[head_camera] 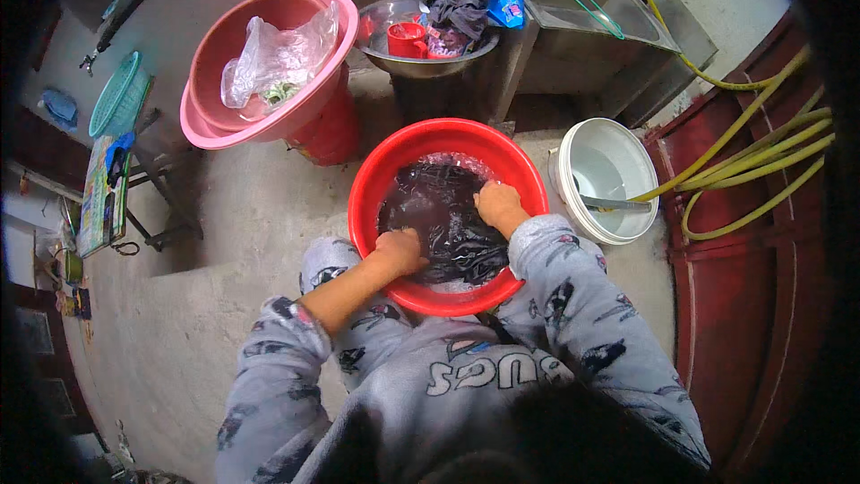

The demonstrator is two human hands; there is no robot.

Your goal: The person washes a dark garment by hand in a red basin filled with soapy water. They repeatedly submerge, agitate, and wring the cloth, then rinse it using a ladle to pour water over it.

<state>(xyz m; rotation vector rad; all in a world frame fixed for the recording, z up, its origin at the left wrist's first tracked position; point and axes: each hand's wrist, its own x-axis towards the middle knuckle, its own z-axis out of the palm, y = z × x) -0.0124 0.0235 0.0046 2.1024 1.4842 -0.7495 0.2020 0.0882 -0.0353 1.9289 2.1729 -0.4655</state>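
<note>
A red plastic basin [367, 178] stands in front of me between my knees, holding sudsy water. Dark wet cloth [447, 215] lies partly under the surface, its folds shining near the front. My left hand [402, 252] reaches over the basin's near left side and meets the cloth's left edge; its fingertips are partly hidden, so its hold is unclear. At the right side of the basin, my right hand [498, 205] is curled around a part of the dark cloth at the water's surface.
To the right stands a white bucket [571, 168] of water, with a yellow hose [746, 171] leading into it. Pink basins [201, 131] rest on a red bucket at the back left. Behind are a metal bowl [430, 67] with a red mug [407, 40] and a metal sink [571, 47].
</note>
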